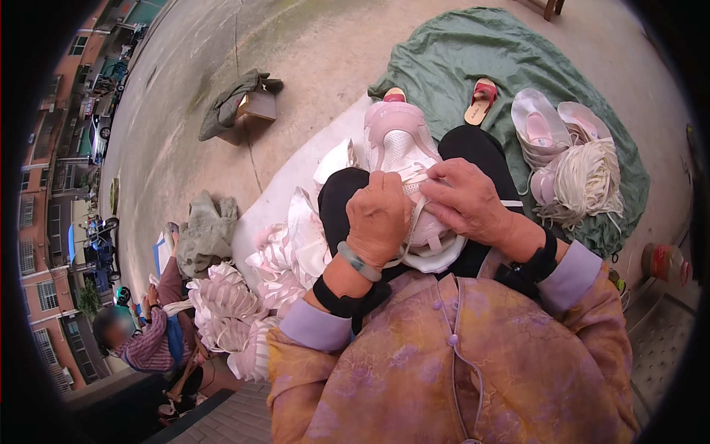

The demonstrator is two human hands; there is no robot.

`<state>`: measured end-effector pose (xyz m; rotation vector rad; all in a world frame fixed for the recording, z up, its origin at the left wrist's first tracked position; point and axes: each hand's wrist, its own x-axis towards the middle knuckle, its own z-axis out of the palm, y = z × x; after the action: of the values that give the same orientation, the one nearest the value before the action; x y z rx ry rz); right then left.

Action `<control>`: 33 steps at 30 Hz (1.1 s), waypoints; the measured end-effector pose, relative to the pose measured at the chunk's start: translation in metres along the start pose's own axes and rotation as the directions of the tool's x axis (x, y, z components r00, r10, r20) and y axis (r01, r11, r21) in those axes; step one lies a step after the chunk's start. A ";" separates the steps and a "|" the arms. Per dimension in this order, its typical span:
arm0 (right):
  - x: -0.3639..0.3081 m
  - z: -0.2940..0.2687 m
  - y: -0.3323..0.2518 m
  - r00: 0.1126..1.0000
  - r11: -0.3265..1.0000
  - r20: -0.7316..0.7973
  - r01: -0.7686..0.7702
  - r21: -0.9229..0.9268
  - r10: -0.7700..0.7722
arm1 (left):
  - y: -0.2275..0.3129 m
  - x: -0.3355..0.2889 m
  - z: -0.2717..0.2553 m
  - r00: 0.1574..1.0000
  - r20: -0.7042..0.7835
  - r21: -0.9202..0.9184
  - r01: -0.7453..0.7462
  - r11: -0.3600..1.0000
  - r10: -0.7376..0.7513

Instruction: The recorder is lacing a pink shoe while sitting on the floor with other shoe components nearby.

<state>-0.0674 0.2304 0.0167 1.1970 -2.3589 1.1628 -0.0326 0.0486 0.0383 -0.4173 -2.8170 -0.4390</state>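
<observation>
Lacing evenly should go best with the pink shoe [399, 140] steadied between the knees [345, 198]; left hand [379, 214] curled together, contents hidden; right hand's [464, 198] grip pinches the lace [412, 173].

A wide, head-worn fisheye view looks steeply down over the person's own chest [399, 355], with the left hand [379, 214] and right hand [466, 198] close below, near its middle; outward it reaches past the far edge of the green cloth [436, 63].
</observation>
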 end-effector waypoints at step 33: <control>-0.009 0.019 -0.014 0.955 0.955 0.064 -0.294 0.051 0.291 | 0.000 -0.050 -0.001 0.990 -0.035 -0.301 0.120 0.946 -0.137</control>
<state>-0.0487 0.2163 0.0078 0.9284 -2.6280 1.3124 0.0136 0.0361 0.0239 -0.2732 -2.7382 -0.8967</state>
